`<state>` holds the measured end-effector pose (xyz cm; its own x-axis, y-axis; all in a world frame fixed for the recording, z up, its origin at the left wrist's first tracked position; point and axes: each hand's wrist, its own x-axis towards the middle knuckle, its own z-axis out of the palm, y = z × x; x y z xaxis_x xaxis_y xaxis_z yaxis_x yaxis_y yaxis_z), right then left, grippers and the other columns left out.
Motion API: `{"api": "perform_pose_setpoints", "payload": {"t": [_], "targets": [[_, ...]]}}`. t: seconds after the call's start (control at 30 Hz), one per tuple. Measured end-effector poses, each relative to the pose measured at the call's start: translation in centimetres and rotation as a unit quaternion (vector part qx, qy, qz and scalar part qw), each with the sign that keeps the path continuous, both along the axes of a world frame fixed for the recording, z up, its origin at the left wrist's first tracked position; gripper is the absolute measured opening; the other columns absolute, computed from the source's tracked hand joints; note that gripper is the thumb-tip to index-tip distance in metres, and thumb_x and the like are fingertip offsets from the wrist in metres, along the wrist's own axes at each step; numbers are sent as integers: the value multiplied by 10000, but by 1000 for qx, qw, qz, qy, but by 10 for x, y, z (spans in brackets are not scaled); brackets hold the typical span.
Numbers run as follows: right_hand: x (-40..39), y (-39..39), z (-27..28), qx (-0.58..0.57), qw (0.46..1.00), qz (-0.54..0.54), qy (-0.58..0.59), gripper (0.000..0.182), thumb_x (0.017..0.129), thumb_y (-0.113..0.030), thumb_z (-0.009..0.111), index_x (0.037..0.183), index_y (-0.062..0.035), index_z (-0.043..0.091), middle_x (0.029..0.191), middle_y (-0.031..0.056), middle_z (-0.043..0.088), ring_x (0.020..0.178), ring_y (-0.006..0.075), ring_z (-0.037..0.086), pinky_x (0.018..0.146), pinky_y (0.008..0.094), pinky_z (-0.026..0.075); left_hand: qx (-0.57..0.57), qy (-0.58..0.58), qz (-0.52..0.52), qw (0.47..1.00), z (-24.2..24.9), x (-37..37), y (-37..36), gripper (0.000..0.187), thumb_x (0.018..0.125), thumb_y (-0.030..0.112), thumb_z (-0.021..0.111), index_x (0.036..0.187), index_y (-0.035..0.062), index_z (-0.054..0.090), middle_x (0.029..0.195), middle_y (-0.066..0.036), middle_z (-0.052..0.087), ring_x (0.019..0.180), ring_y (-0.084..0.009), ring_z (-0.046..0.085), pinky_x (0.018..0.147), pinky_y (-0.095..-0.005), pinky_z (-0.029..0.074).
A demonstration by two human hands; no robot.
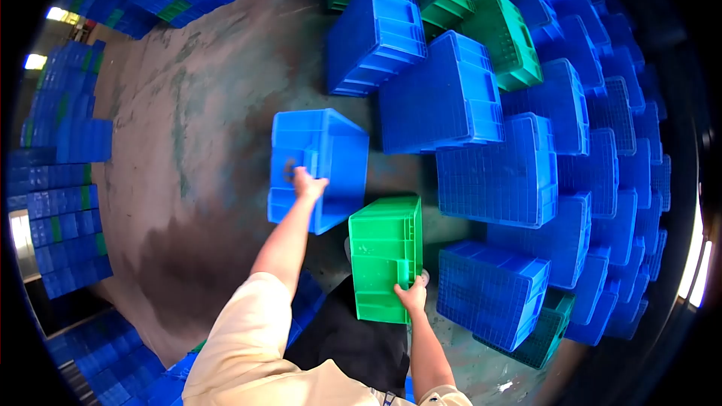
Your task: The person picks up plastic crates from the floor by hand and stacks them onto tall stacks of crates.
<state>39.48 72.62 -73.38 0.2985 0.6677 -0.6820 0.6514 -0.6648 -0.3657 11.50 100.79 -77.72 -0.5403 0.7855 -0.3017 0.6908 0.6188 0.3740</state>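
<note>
Grey floor [195,150] bears massed rectangular blue plastic crates [496,173] right of the fingers [401,292], left hand [309,185] gripping a blue plastic bin [295,135], right hand [413,298] a green plastic bin [380,252].

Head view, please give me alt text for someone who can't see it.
A person's left hand grips a blue crate and their right hand a green crate. Many crates, mostly blue with some green, crowd the picture's right; more stacks line its left, beyond a stained floor.
</note>
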Motion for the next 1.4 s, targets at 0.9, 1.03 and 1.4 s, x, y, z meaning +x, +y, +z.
{"api": "perform_pose_setpoints", "payload": {"t": [0.9, 1.03, 1.4], "targets": [[-211, 123, 145, 190, 845, 481, 136, 194, 654, -150, 603, 758, -71, 460, 670, 82, 532, 609, 252, 559, 530, 360, 450, -148, -787, 291, 523, 176, -60, -259, 508, 808, 420, 498, 1236, 175, 377, 1191, -43, 450, 1104, -210, 422, 882, -385, 365], [-281, 131, 87, 256, 766, 581, 103, 117, 681, -142, 538, 765, -91, 475, 682, 18, 541, 648, 178, 560, 537, 305, 427, 6, -669, 585, 458, 81, -104, -219, 341, 814, 362, 520, 1015, 87, 501, 943, -59, 550, 851, -217, 541, 713, -335, 463], [-183, 63, 54, -3, 862, 505, 45, 366, 645, -200, 618, 980, -85, 523, 1034, 56, 544, 993, 250, 495, 815, 392, 408, 101, -566, 704, 417, -153, -166, -252, 334, 801, 63, 428, 1124, -15, 391, 1171, -193, 415, 1058, -367, 418, 875, -578, 350]]}}
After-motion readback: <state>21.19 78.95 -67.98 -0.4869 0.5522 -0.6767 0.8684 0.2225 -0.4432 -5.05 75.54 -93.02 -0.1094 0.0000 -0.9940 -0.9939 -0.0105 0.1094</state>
